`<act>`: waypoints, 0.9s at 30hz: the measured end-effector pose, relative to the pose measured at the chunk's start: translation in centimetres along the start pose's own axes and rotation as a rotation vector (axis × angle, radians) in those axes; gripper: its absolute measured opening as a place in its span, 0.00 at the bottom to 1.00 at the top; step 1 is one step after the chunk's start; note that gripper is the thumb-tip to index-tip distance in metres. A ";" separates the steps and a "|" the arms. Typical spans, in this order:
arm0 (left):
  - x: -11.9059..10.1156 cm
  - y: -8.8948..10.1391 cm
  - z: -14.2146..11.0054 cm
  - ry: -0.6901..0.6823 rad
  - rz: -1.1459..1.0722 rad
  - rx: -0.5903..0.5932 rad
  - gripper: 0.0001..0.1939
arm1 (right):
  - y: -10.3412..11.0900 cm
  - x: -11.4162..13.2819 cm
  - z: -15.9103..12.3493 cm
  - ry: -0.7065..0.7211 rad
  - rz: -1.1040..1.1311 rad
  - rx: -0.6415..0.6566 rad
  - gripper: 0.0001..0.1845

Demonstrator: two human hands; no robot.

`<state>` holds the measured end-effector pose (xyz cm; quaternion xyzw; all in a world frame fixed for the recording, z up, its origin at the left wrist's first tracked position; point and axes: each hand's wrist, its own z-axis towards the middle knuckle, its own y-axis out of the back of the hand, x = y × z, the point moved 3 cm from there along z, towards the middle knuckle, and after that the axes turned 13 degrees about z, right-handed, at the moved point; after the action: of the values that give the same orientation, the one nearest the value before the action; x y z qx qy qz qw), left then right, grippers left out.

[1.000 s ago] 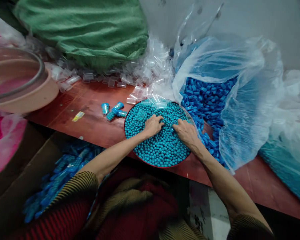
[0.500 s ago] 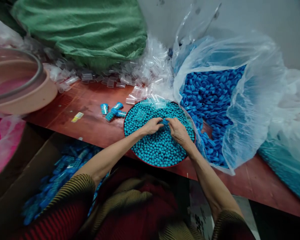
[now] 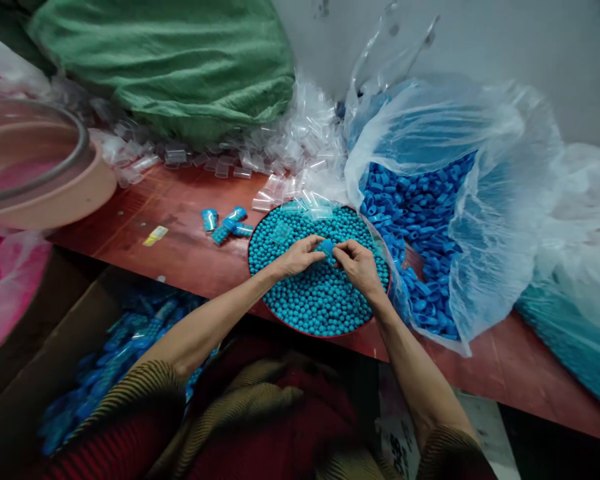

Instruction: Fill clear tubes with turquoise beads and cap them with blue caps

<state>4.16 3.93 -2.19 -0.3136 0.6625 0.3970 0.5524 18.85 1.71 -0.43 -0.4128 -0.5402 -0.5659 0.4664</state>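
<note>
My left hand (image 3: 303,255) and my right hand (image 3: 356,265) meet over a round, red-rimmed tray full of turquoise beads (image 3: 320,307). Between their fingertips is a small blue plastic piece (image 3: 326,247), partly covered by the fingers; its exact kind is too small to make out. My left fingers curl round its left side, and my right thumb and fingers pinch at its right side. Some clear plastic tubes (image 3: 321,208) lie at the tray's back edge. Left of the tray, several small bead-filled tubes with blue caps (image 3: 224,231) rest on the table.
A plastic bag (image 3: 490,267) of blue caps (image 3: 415,193) stands open at the right. Clear tubes (image 3: 240,160) are heaped behind, below a green cloth bundle (image 3: 170,67). Pink basins (image 3: 55,207) sit at the left. Below, a box holds blue filled pieces (image 3: 115,360).
The small blue piece shows more plainly between my fingers. My right hand has shifted slightly down and its fingers have curled in. The opening of the cap bag has sagged a little.
</note>
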 end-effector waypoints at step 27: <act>-2.5 -1.5 -3.7 0.038 0.052 -0.002 0.30 | 1.1 1.6 -1.8 -0.012 0.072 0.121 0.27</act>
<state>4.13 -0.04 0.22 -0.3045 0.6803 0.4058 0.5290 19.65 -0.21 1.24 -0.4065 -0.5611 -0.5125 0.5073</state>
